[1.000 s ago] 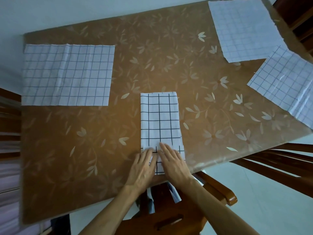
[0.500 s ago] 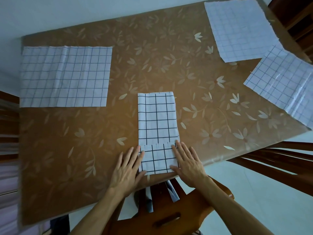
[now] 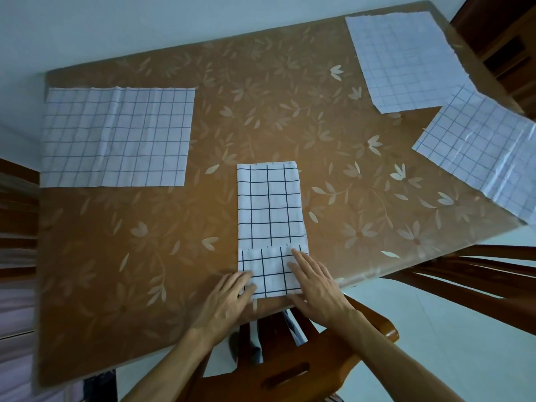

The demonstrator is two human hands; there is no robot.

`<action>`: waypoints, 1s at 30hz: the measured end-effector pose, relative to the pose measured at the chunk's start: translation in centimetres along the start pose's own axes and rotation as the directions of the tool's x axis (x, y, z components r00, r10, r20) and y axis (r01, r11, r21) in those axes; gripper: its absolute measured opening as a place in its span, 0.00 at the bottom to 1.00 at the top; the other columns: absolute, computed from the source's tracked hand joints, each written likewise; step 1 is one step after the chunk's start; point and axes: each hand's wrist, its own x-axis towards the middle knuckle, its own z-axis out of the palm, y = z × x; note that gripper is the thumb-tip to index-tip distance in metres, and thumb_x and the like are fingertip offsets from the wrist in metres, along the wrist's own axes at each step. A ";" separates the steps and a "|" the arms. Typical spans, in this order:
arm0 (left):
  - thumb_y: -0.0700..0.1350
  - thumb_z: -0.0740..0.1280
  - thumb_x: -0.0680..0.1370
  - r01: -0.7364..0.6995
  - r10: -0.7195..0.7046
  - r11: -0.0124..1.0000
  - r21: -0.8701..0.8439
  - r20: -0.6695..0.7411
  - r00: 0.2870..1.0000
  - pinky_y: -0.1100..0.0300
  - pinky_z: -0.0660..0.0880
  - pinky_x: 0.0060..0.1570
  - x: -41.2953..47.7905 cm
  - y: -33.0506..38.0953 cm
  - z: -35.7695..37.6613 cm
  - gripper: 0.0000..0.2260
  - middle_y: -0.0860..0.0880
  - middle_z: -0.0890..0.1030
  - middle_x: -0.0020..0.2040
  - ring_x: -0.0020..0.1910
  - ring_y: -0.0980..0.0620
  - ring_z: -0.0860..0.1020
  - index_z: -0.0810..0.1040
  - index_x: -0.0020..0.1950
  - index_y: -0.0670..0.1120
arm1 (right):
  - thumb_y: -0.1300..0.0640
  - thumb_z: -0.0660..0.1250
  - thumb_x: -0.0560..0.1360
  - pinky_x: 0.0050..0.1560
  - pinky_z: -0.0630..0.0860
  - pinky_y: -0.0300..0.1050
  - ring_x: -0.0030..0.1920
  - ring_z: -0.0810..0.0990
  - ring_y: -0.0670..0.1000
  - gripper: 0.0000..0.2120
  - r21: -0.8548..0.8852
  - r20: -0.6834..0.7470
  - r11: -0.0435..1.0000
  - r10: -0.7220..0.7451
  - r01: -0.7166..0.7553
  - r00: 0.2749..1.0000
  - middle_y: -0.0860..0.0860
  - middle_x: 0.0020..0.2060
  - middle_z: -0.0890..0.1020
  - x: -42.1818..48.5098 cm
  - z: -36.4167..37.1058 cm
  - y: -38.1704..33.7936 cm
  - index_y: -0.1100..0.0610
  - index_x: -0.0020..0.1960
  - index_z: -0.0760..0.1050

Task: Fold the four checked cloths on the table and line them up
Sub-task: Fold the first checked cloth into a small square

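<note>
Folding of cloth (image 3: 269, 204) 1 of 4, at lower centre of the table (image 3: 145, 256), is in hand: left hand (image 3: 229, 297) and right hand (image 3: 316, 285) press flat-fingered, seemingly gripping nothing, on its turned-up near flap (image 3: 269, 271), which next needs creasing, then folding again.

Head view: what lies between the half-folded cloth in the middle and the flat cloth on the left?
Only bare table, with its brown leaf-printed cover, separates the half-folded cloth from the flat left cloth. Nothing else lies there, as the head view shows.
</note>
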 end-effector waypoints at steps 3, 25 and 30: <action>0.36 0.73 0.73 -0.022 0.022 1.000 0.005 -0.060 0.998 0.53 0.72 0.66 0.6 -0.1 -0.3 0.14 0.44 0.76 0.67 0.68 0.46 0.73 0.78 0.57 0.45 | 0.46 0.64 0.77 0.75 0.44 0.49 0.79 0.50 0.54 0.30 -0.010 0.021 0.999 -0.041 0.041 0.999 0.52 0.80 0.52 -0.2 0.2 0.1 0.53 0.76 0.61; 0.41 0.73 0.75 0.280 -0.328 0.855 -0.436 -0.038 0.944 0.67 0.74 0.55 2.2 -1.8 -4.1 0.15 0.58 0.80 0.57 0.57 0.61 0.77 0.80 0.59 0.53 | 0.61 0.64 0.74 0.47 0.76 0.40 0.46 0.80 0.45 0.11 0.550 -0.009 0.822 0.185 -0.150 0.983 0.42 0.47 0.83 2.4 -4.0 1.1 0.49 0.53 0.77; 0.58 0.66 0.79 0.459 -0.545 0.679 -0.573 0.024 0.838 0.53 0.80 0.44 4.0 -3.2 -4.5 0.14 0.56 0.84 0.45 0.42 0.58 0.82 0.82 0.57 0.50 | 0.46 0.74 0.72 0.43 0.77 0.34 0.45 0.82 0.42 0.21 0.707 0.027 0.654 0.357 -0.270 0.934 0.44 0.46 0.83 3.9 -4.8 2.3 0.46 0.62 0.71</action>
